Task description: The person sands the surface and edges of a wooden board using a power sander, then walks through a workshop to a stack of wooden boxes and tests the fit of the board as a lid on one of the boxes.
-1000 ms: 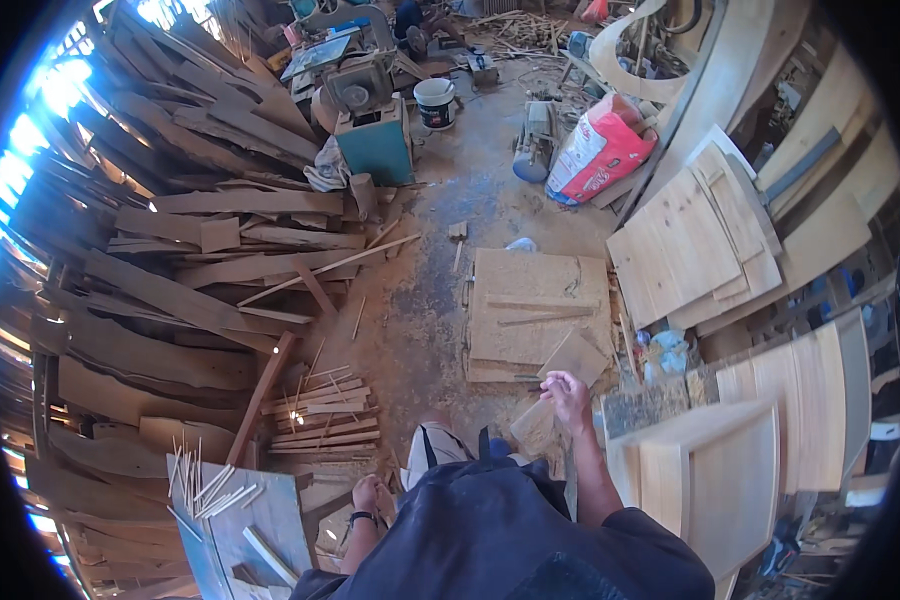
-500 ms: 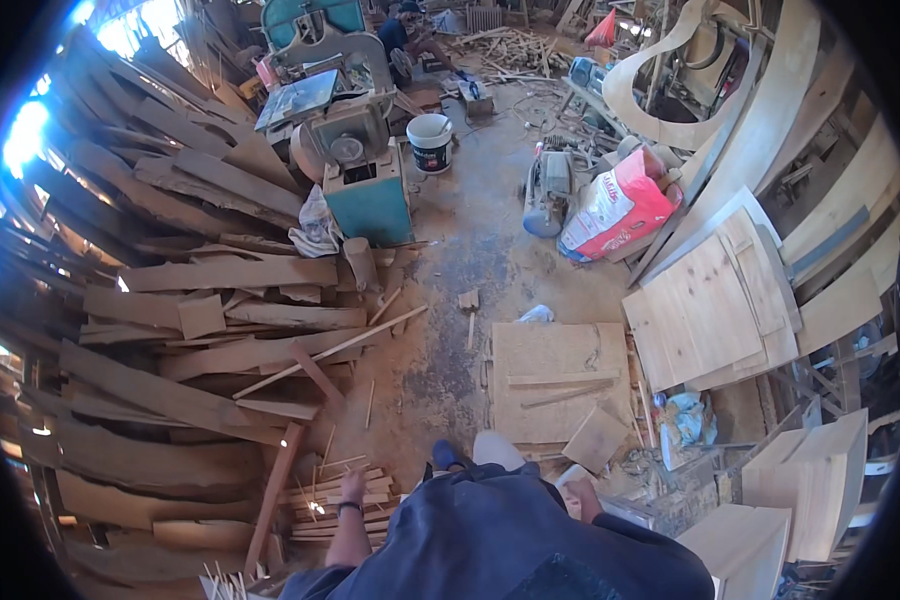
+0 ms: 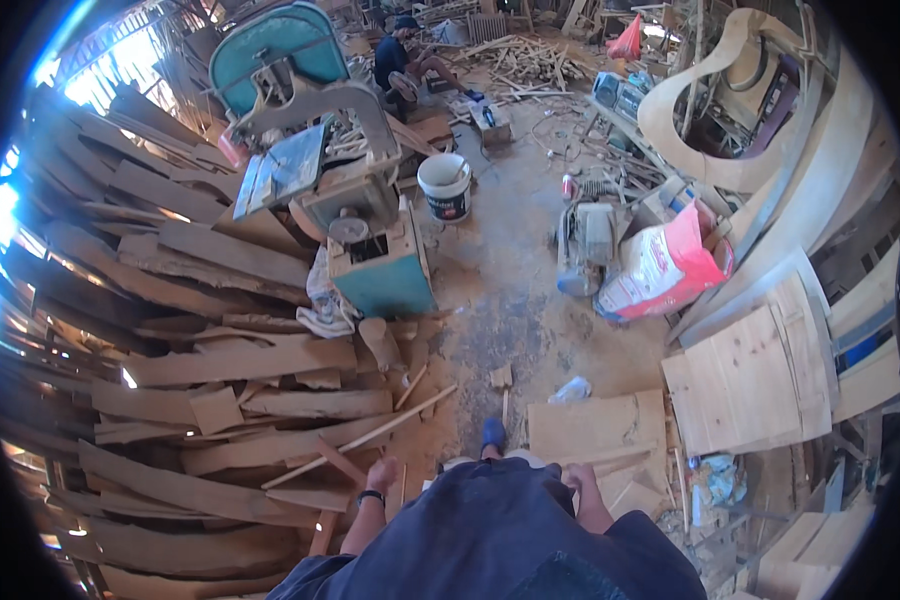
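My left hand [image 3: 379, 476], with a dark band at its wrist, hangs beside the stacked boards. Its fingers are curled in, and nothing shows in them. Close under it lie the end of a reddish-brown wood strip [image 3: 342, 461] and a long thin stick [image 3: 370, 432]. My right hand [image 3: 576, 478] hangs by my other side, its fingers also curled, with no object visible in them. Below it on the floor is a flat tan sheet [image 3: 595, 425]. One blue shoe [image 3: 493, 432] reaches forward between my hands.
Rough boards [image 3: 240, 365] pile up at left. A teal band saw [image 3: 382, 285] stands ahead beside a white bucket [image 3: 445, 190]. To the right are a motor-like machine [image 3: 588, 245], a red-and-white sack [image 3: 660, 265] and leaning wood panels [image 3: 745, 375]. Another person [image 3: 395, 65] sits far back.
I have stepped forward, one blue shoe now out in front. Both hands are farther up the view; the left has moved off the bundle of sticks it was beside. My view has tilted somewhat.
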A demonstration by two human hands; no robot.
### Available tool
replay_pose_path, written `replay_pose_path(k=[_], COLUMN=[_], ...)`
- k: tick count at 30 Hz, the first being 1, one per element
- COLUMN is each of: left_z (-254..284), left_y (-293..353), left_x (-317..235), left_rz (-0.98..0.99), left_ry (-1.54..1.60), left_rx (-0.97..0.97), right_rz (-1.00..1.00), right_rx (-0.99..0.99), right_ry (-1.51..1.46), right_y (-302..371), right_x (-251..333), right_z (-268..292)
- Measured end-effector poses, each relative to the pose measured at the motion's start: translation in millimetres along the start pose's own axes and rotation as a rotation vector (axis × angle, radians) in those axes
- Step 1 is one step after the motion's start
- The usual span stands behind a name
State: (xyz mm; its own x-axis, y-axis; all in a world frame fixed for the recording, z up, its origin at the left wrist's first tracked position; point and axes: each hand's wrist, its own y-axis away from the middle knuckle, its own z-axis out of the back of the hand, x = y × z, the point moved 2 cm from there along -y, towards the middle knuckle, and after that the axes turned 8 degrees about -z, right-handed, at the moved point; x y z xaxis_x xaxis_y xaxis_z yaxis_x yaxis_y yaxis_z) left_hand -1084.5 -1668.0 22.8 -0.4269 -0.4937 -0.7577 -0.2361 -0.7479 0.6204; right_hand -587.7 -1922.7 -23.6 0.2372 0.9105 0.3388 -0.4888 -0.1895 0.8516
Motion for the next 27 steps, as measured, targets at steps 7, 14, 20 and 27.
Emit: replay_pose_path(k=[7, 14, 20, 27], left_z=[-3, -25, -90, -170], left_y=[-123, -316, -551, -709], left_x=[-40, -147, -403, -716], left_rz=[-0.453, 0.101, -0.520, -0.590], left_ry=[-1.330, -0.492, -1.127, -0.093], left_rx=[0.171, 0.061, 0.266, 0.068], right_rz=[0.434, 0.265, 0.210, 0.220], right_rx=[0.168, -0.035, -0.128, -0.122], right_ry=[-0.540, -0.334, 0.179, -0.115], right_y=[-20, -133, -193, -244], right_x=[273, 380, 403, 513], right_z=[59, 83, 91, 90])
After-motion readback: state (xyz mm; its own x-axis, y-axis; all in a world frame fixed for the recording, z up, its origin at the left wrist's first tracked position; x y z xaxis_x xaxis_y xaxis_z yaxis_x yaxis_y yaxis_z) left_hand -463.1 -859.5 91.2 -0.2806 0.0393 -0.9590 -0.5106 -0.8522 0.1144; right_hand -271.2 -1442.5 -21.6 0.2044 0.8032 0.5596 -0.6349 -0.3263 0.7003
